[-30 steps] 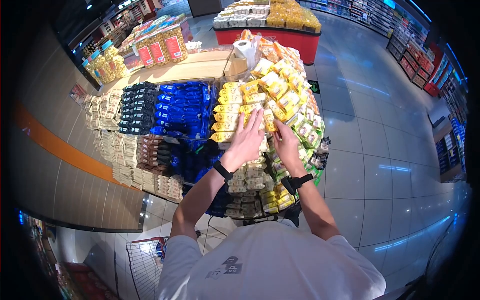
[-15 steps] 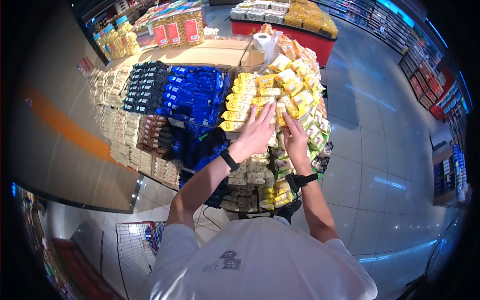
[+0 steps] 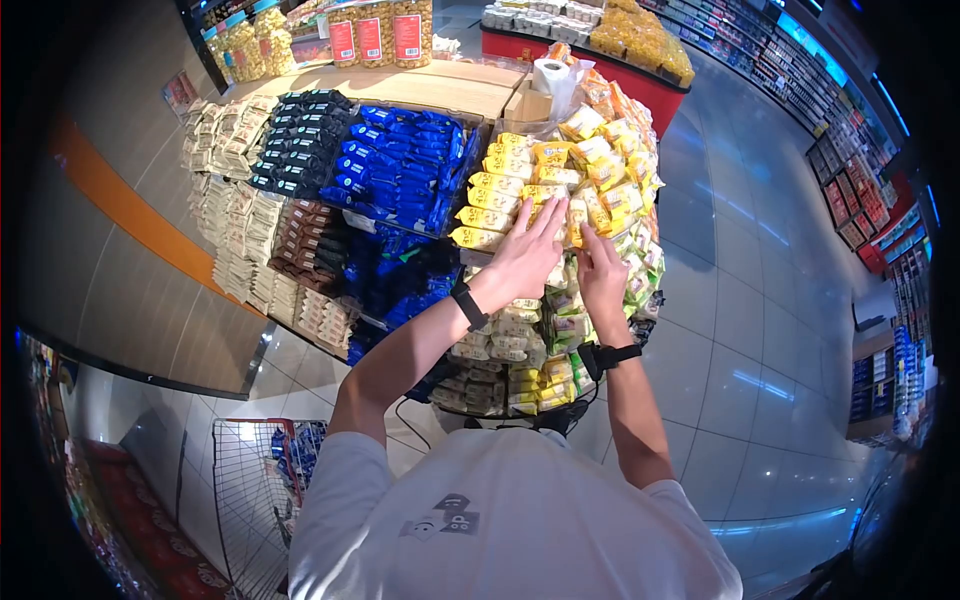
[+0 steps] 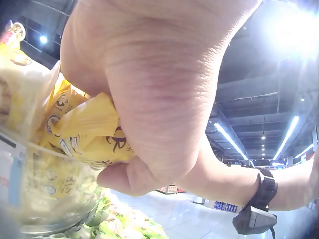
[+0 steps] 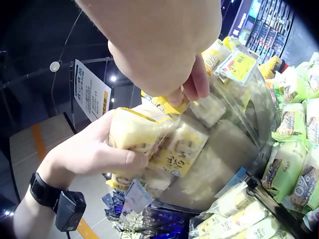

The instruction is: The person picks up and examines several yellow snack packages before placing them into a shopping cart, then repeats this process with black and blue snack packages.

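Observation:
My left hand (image 3: 528,262) lies over upright yellow snack packets (image 3: 490,215), fingers stretched across their tops in the head view. In the right wrist view its thumb presses the front of a pale yellow packet (image 5: 137,130), holding it between thumb and fingers. The left wrist view shows a yellow wrapper (image 4: 92,127) above that thumb. Just to the right, my right hand (image 3: 602,282) has its fingertips curled at another yellow packet (image 5: 163,103), pinching its upper end. A clear plastic bin wall (image 5: 234,114) stands around the packets.
Blue packets (image 3: 400,170) and black packets (image 3: 302,140) fill bins to the left. Green packets (image 5: 294,149) lie right of the bin. A plastic bag roll (image 3: 551,72) stands behind. A wire cart (image 3: 245,500) is at lower left. A price tag (image 5: 239,67) sits on the bin rim.
The head view has shifted, so the display sits further right and slightly lower. Both hands stay at the yellow packets; the right hand stays close beside the left.

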Available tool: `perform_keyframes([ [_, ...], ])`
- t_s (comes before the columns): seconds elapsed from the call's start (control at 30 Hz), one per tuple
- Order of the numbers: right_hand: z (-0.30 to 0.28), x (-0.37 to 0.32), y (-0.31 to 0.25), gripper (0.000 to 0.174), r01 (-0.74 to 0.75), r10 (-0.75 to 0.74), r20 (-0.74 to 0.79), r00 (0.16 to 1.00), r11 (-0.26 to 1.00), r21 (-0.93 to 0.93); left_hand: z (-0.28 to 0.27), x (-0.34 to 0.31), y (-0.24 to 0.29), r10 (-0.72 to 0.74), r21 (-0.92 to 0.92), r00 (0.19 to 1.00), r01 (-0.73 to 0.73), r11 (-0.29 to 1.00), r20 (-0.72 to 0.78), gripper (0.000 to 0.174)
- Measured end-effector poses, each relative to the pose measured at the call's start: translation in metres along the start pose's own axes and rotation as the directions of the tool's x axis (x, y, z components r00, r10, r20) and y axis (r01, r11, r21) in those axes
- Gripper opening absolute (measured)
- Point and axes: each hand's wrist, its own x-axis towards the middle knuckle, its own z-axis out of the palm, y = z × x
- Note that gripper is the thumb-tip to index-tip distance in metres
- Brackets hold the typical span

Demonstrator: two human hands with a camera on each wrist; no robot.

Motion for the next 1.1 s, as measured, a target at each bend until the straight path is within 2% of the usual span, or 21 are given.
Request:
perform_keyframes([
  [0.2,-0.004,-0.006,0.007,0.047,0.113,-0.113,-0.006,0.994,0.993,-0.042,0.000,0.000,0.000,0.000,-0.008,1.000,0.000,1.000,0.011,0.028],
  [0.43,-0.021,-0.007,-0.002,0.048,0.021,-0.010,0.130,0.991,0.996,-0.086,0.000,-0.001,0.002,0.004,-0.009,1.000,-0.004,1.000,-0.012,0.028],
  [0.5,-0.023,-0.007,-0.003,0.051,0.008,0.010,0.147,0.989,0.993,-0.120,0.000,-0.001,0.003,0.001,0.046,1.000,-0.001,0.999,0.008,0.036],
  [0.6,-0.023,-0.011,-0.002,0.055,-0.015,0.031,0.150,0.988,0.994,-0.105,-0.002,-0.003,0.004,-0.002,-0.027,0.999,0.000,1.000,-0.045,0.028],
  [0.8,-0.031,-0.018,-0.007,0.058,-0.045,0.046,0.088,0.995,0.999,-0.018,-0.015,-0.008,0.009,-0.017,-0.048,0.998,0.015,0.999,-0.054,0.032],
  [0.83,-0.034,-0.020,-0.011,0.056,-0.062,0.058,0.082,0.995,0.997,0.043,-0.018,-0.010,0.010,-0.010,-0.045,0.999,0.008,0.999,-0.052,0.032],
  [0.9,-0.039,-0.021,-0.019,0.054,-0.079,0.072,0.071,0.995,0.991,0.105,-0.024,-0.014,0.012,-0.030,-0.145,0.996,0.017,0.989,-0.085,0.033],
  [0.97,-0.044,-0.025,-0.029,0.045,-0.207,0.170,0.206,0.964,0.963,0.172,-0.024,-0.018,0.013,-0.027,-0.143,0.996,0.014,0.990,-0.090,0.034],
  [1.1,-0.041,-0.034,-0.033,0.043,-0.198,0.152,0.199,0.968,0.951,0.237,-0.047,-0.029,0.023,-0.079,-0.195,0.994,0.064,0.979,-0.070,0.032],
])
